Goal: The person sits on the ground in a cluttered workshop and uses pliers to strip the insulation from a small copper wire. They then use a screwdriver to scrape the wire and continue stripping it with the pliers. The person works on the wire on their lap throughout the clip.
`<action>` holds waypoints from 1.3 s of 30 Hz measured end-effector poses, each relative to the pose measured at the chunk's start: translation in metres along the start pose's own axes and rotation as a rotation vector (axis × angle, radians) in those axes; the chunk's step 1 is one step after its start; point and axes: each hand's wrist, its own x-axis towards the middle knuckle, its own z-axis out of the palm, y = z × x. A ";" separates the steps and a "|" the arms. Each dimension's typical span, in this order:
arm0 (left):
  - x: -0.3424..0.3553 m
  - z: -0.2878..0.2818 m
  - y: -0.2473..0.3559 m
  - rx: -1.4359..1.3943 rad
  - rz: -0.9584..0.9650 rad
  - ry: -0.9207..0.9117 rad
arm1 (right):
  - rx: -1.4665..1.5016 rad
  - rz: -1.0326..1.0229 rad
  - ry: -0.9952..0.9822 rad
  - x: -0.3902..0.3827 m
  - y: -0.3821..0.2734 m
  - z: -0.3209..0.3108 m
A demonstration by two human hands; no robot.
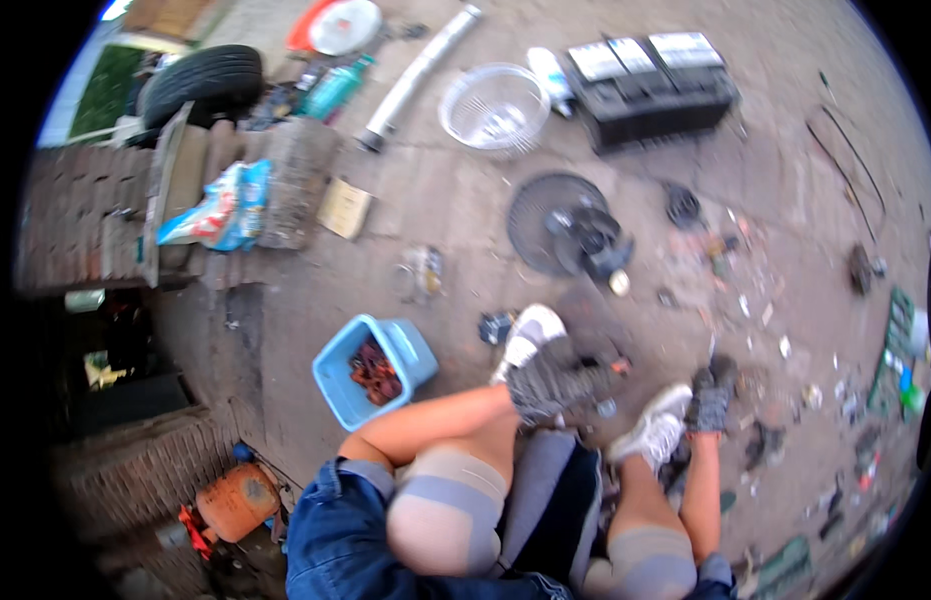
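My left hand, in a dark grey knit glove, reaches across between my shoes. Its fingers look curled, with a small reddish bit at their tips that is too blurred to name. Just beyond it lies a flat dark slab. My right hand, gloved alike, hangs low beside my right shoe; blur hides how its fingers are set. Near my left shoe is a small dark block. A light blue bucket with reddish-brown metal scraps stands left of my left forearm.
Ahead lie a black fan part on a round grille, a clear plastic basket, a large black battery and a grey tube. Stacked tiles and a tire are left. Small debris litters the right.
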 end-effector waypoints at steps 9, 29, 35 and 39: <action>-0.010 0.006 0.037 0.426 0.386 0.111 | 0.488 0.130 -0.598 -0.085 -0.151 -0.004; -0.015 0.006 0.052 0.470 0.177 0.112 | -0.531 -0.546 -0.642 -0.075 -0.163 0.008; -0.012 0.006 0.042 0.573 0.323 0.205 | -0.491 -0.783 -0.336 -0.072 -0.159 0.009; -0.012 0.008 0.045 0.626 0.391 0.234 | -0.545 -0.719 -0.565 -0.075 -0.162 0.011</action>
